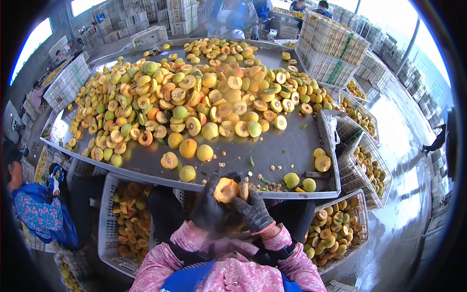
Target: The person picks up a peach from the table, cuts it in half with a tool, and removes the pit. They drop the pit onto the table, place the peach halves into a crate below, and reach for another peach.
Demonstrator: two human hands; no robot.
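Note:
In front of me, at the near edge of the metal table, my left hand (pixel 206 203) in a dark glove is closed around a halved peach (pixel 226 190), its cut face turned up. My right hand (pixel 255 212), in a grey knit glove, is closed right beside the fruit. A small brownish piece (pixel 243 189) shows at its fingers; I cannot make out what it is. Beyond both hands, a big heap of halved and whole peaches (pixel 209 80) lies on the table (pixel 228 165). Loose pits (pixel 272 186) and bits of leaf are scattered near the table's front lip.
A crate of peach halves (pixel 108 233) stands below on the left, another crate (pixel 362 214) on the right. More filled crates (pixel 348 163) line the table's right side. A seated co-worker (pixel 41 209) is at left; another person (pixel 228 17) stands across the table. Stacked crates (pixel 331 44) rise behind.

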